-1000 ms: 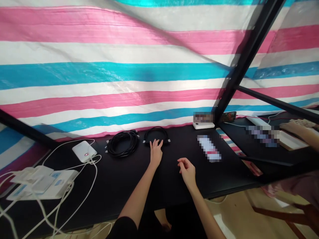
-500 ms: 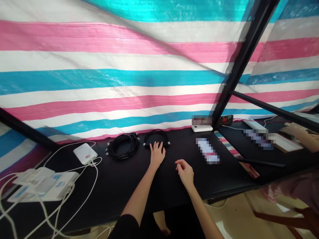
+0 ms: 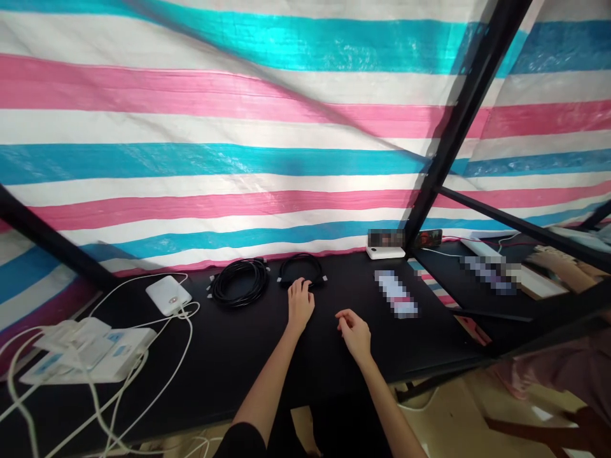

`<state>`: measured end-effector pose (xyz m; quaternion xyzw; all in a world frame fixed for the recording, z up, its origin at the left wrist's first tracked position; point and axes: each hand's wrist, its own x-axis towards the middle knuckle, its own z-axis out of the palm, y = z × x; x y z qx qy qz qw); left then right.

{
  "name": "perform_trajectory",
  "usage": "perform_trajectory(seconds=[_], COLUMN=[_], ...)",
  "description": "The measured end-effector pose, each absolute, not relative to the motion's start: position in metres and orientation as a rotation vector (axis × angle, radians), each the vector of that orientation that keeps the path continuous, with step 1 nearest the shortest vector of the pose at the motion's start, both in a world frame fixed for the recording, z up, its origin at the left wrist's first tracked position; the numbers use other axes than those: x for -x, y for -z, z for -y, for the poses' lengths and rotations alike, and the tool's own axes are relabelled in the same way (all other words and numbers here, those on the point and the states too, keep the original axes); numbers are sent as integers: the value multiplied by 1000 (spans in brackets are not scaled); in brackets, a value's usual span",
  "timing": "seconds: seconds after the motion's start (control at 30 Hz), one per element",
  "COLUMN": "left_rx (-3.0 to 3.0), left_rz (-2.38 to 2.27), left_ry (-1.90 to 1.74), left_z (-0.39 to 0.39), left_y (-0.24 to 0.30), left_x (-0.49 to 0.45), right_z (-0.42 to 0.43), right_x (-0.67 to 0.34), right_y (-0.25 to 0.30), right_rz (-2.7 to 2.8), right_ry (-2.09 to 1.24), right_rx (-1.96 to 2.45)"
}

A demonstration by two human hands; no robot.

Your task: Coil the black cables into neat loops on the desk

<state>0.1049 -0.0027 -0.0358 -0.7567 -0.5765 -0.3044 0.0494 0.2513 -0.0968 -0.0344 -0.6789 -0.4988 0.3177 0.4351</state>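
My left hand [image 3: 300, 304] reaches forward over the black table [image 3: 248, 356], its fingers curled onto the near edge of a small coil of black cable [image 3: 300, 268]. A larger coil of black cable [image 3: 240, 283] lies just to the left of it. My right hand [image 3: 354, 331] hovers low over the table to the right, fingers loosely apart and holding nothing.
White power banks [image 3: 168, 294] and a white power strip with chargers [image 3: 86, 353] trail white cords at the left. A white device [image 3: 386, 252] sits at the back by a black slanted pole [image 3: 458, 121]. Another person's arm [image 3: 563, 267] is at the far right. A striped tarp hangs behind.
My left hand has drawn slightly back, and its spread fingers have curled onto the small coil. The view has tilted down a little. My right hand has hardly moved.
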Motion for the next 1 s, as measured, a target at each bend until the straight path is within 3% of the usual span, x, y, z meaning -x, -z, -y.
perform_trajectory(seconds=[0.47,1.0], left_rx=[2475,2462], left_rz=[1826,2225], left_ry=[697,291], left_z=[12,11], left_y=[28,19], left_x=[-103,-108], right_z=[101,102], right_x=[-252,-254], right_y=[32,30], right_rz=[1280,1295], right_ry=[-767,-767], right_rx=[1687,1698])
